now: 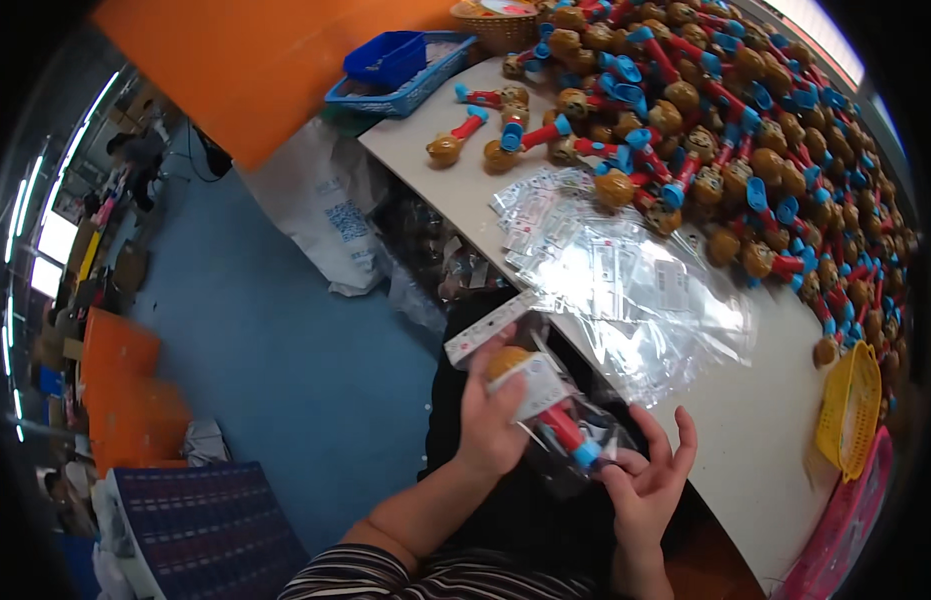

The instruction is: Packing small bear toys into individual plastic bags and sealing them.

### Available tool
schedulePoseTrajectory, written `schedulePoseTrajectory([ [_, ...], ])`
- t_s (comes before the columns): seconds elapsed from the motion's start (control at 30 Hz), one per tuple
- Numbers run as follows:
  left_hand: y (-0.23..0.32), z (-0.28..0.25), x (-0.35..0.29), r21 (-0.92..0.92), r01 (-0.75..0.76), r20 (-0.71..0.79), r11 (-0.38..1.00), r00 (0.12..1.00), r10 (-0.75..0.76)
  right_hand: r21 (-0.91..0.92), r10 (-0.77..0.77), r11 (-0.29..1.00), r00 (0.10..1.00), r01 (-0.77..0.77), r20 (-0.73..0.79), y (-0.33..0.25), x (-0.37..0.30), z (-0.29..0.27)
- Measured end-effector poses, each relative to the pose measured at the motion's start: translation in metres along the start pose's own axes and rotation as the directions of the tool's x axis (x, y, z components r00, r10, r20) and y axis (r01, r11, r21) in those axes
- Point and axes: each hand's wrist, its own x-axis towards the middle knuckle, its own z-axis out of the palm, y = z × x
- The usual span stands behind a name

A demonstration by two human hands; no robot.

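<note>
Above my lap, my left hand [493,425] grips a clear plastic bag [560,475] with a printed white header strip [490,328]. Inside the bag lies a toy with a round brown head, a red handle [562,427] and a blue end; a white label covers part of it. At the bag's lower right corner, my right hand [647,490] pinches the plastic beside the blue end, its other fingers spread. A fanned stack of flat clear bags [625,275] lies on the table just beyond my hands.
A big heap of similar toys [705,150] covers the far side of the white table [745,440]. Blue trays [400,75] and a wicker basket [497,25] stand at the far end. A yellow basket [847,410] and a pink basket [855,520] are at right. Plastic sacks [320,215] hang left.
</note>
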Motion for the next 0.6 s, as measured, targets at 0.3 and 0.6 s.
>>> schedulePoseTrajectory([
  [0.3, 0.020, -0.186, 0.230, -0.247, -0.001, -0.132, 0.969, 0.991, -0.032, -0.314, -0.146, 0.947, 0.957, 0.063, -0.249, -0.007, 0.011, -0.060],
  [0.6, 0.031, -0.033, 0.172, 0.443, -0.499, -0.197, 0.745, 0.757, 0.624, -0.561, -0.287, 0.824, 0.911, 0.078, -0.296, -0.034, 0.015, -0.082],
])
